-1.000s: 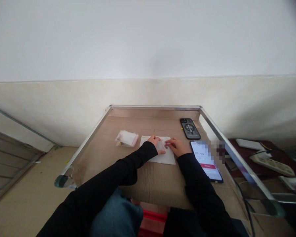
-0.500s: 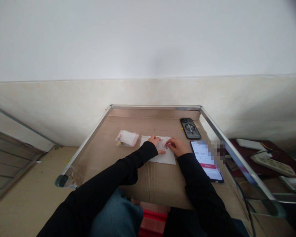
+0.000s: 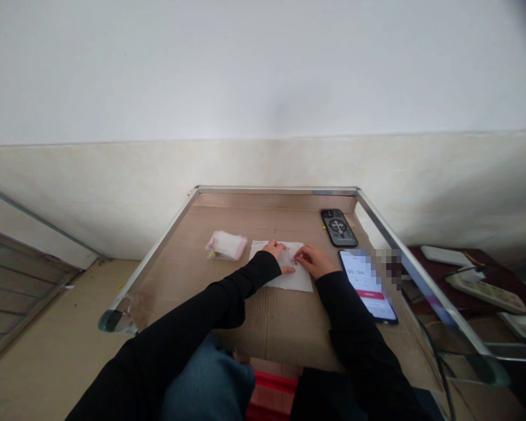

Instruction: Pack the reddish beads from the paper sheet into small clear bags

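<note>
My left hand (image 3: 280, 256) and my right hand (image 3: 314, 260) rest close together on a white sheet (image 3: 301, 281) on the cardboard-covered table (image 3: 272, 316). Between their fingertips lies a small clear bag with a red strip (image 3: 291, 258). Both hands have their fingers curled and pinch at that little bag. What is inside the bag is too small to make out. Both arms wear black sleeves.
A pile of small clear bags (image 3: 226, 245) lies left of the sheet. A dark phone (image 3: 339, 227) lies at the back right, a lit phone (image 3: 368, 285) beside my right arm. A metal rail (image 3: 403, 260) edges the table. A power strip (image 3: 486, 289) sits to the right.
</note>
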A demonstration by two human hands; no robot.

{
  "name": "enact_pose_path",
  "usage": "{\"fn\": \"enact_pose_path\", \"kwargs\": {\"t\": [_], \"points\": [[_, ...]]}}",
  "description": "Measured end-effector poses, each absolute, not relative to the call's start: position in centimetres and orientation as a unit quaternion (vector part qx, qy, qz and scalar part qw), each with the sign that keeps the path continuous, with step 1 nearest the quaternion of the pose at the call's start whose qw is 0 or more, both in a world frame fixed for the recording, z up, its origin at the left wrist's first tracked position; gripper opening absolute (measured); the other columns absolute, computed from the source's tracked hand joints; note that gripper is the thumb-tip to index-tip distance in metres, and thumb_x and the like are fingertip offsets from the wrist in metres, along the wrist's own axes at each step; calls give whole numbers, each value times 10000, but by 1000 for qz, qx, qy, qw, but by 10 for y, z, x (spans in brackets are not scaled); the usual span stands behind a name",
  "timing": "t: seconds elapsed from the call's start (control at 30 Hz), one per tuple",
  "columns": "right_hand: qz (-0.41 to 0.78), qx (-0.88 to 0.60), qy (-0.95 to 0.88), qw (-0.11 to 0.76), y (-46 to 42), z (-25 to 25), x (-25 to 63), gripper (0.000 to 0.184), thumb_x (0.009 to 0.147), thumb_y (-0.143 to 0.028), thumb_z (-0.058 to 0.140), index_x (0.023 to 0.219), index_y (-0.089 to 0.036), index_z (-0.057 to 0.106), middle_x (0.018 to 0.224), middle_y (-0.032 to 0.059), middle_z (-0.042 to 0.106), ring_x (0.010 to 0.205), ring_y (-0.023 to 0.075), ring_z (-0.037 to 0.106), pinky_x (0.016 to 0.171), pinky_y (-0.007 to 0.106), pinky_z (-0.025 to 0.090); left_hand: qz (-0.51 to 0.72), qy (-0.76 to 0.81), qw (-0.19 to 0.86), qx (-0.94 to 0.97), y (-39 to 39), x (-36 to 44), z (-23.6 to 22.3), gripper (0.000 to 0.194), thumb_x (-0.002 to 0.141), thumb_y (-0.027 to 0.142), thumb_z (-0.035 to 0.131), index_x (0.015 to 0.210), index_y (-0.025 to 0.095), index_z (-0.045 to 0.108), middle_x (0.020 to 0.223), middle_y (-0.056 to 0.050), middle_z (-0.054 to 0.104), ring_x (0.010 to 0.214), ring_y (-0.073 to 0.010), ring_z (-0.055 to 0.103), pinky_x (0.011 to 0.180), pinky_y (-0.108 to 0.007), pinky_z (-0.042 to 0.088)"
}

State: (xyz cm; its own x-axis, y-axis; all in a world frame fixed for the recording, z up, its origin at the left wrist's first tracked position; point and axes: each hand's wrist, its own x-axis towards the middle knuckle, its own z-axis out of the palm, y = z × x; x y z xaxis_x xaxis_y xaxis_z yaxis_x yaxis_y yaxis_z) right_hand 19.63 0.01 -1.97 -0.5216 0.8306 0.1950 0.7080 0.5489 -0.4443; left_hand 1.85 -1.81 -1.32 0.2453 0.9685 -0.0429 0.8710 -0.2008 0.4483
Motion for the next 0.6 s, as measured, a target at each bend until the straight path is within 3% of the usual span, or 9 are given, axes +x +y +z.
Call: {"fn": "enact_pose_path", "kwargs": {"t": [0.3, 0.6], "points": [[202, -421, -839, 279, -5, -13, 183, 193, 777, -319, 413, 816, -182, 543, 687, 2, 490, 558, 94, 427, 559, 214, 331, 147, 587, 190, 773, -20, 18, -12, 692, 468, 620, 577, 1014, 208, 466, 928, -38, 421, 716, -146, 486, 671, -283, 427], [175, -455, -847, 215, -1, -20, 191, 166, 723, -303, 475, 798, -184, 563, 676, 5, 505, 573, 105, 440, 542, 216, 314, 137, 588, 192, 774, -20, 17, -12, 721, 465, 618, 578, 1042, 203, 457, 939, -46, 415, 741, -162, 487, 697, -285, 426]]}}
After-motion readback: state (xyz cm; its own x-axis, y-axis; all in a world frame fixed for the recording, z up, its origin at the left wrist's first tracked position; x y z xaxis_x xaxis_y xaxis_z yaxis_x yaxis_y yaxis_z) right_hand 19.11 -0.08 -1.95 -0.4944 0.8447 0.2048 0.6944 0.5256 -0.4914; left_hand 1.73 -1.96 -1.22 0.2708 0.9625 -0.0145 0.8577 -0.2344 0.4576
